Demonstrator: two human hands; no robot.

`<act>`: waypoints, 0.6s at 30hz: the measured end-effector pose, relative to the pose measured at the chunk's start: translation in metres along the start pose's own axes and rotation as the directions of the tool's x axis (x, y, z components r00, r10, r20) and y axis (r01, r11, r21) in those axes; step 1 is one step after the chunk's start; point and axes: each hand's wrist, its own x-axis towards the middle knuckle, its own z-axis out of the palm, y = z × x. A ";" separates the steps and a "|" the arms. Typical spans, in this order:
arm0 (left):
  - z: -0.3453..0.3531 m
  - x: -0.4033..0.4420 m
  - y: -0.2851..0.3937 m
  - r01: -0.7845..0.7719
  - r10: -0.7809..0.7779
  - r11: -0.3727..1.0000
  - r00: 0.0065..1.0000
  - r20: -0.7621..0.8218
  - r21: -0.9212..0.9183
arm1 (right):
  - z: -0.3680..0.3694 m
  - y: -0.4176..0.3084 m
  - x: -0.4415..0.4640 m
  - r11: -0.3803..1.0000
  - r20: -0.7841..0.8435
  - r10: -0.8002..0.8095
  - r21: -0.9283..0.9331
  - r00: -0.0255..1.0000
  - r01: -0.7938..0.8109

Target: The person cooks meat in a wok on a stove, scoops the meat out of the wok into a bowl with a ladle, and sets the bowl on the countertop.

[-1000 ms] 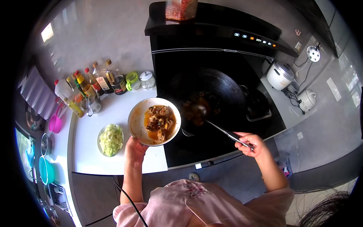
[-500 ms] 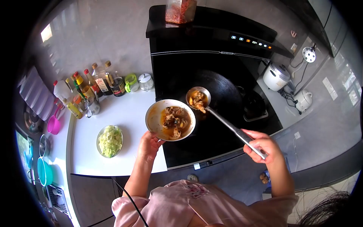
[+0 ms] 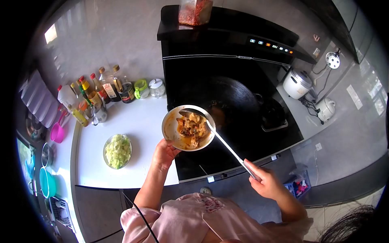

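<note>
My left hand [image 3: 165,153] grips the near-left rim of a white bowl [image 3: 170,121], held up at the front left of the stove. Pieces of cooked meat [image 3: 190,128] in brown-orange sauce lie in it. Closed around the handle of a metal ladle [image 3: 229,148], my right hand [image 3: 265,180] is to the right of the bowl. The ladle's head is tipped inside the bowl, partly covered by the food. Behind the bowl sits a dark wok [image 3: 231,95] with a little sauce in its bottom.
A bowl of chopped pale-green vegetable [image 3: 117,151] stands on the white counter [image 3: 150,170]. Several sauce bottles [image 3: 109,87] and two jars line the wall. A second burner [image 3: 273,115] and a rice cooker [image 3: 298,84] are to the right. Above hangs the range hood [image 3: 227,36].
The ladle has moved left from over the wok into the bowl and tipped its meat there. My right hand came left and lower; the bowl shifted slightly right.
</note>
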 end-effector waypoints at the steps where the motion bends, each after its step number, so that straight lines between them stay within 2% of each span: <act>1: 0.000 0.000 0.000 -0.001 0.001 1.000 1.000 -0.004 0.001 | -0.001 0.002 0.000 0.977 -0.028 -0.129 -0.173 0.991 0.122; 2: 0.000 -0.001 0.001 -0.005 0.005 1.000 1.000 0.016 -0.002 | -0.002 0.004 -0.002 0.978 -0.025 -0.129 -0.170 0.991 0.123; 4: -0.002 -0.001 0.001 -0.012 0.012 1.000 0.999 0.032 -0.004 | -0.004 0.008 -0.007 0.930 -0.021 -0.173 -0.332 0.985 0.157; 8: -0.004 -0.002 -0.001 -0.016 0.016 1.000 1.000 0.025 0.008 | -0.010 0.014 -0.009 0.954 -0.042 -0.181 -0.251 0.983 0.165; 10: -0.004 -0.003 -0.001 -0.023 0.023 1.000 1.000 0.007 0.009 | -0.014 0.012 -0.010 0.999 -0.086 0.012 0.051 0.996 -0.008; 11: -0.007 -0.003 -0.001 -0.023 0.023 1.000 1.000 0.013 0.005 | -0.020 0.019 -0.011 0.968 -0.019 0.155 0.200 0.988 -0.148; 12: -0.009 -0.004 -0.001 -0.022 0.022 1.000 1.000 0.021 0.003 | -0.027 0.021 -0.009 0.843 0.109 0.295 0.438 0.949 -0.312; 14: -0.013 -0.008 -0.001 -0.037 0.037 0.999 0.999 0.022 0.003 | -0.044 0.039 0.000 0.539 0.297 0.263 0.744 0.918 -0.395; 15: -0.015 -0.010 -0.002 -0.049 0.048 0.999 0.998 0.027 0.003 | -0.053 0.049 0.008 0.402 0.362 0.227 0.811 0.904 -0.425; 16: -0.018 -0.013 -0.002 -0.049 0.049 0.999 0.998 0.025 0.004 | -0.060 0.053 0.016 0.330 0.373 0.245 0.836 0.895 -0.439; 18: -0.027 -0.020 -0.001 -0.056 0.057 0.998 0.998 0.014 -0.038 | -0.070 0.062 0.036 0.322 0.356 0.326 0.830 0.876 -0.456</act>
